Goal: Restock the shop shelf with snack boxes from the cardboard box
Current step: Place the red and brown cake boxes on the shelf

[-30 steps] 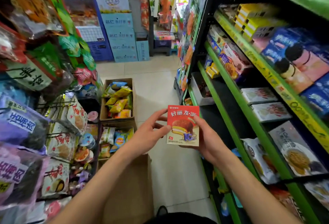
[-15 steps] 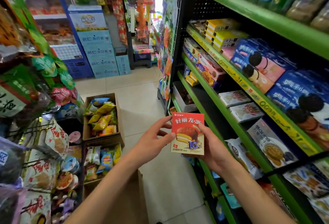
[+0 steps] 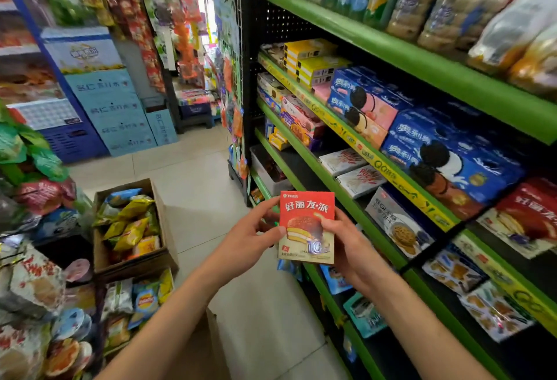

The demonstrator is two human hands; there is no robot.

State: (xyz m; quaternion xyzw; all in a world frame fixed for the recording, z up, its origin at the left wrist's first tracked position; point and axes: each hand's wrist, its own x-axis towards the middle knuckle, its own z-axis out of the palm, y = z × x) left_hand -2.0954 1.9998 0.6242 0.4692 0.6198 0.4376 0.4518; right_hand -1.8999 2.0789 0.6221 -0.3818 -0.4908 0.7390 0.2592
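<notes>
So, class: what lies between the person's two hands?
In the head view, a red snack box, gripped by the left hand and right hand.

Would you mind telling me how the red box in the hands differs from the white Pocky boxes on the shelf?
The red box is held upright in the aisle by the left hand and right hand; the Pocky boxes lie flat on the shelf, untouched. The red box shows a layered chocolate pie; the Pocky boxes are white with red lettering. Both are small, closed snack cartons.

Red snack box (image 3: 307,225) with chocolate-pie picture, green shelf edges (image 3: 422,60), blue cookie boxes (image 3: 452,156), yellow boxes (image 3: 313,63)
</notes>
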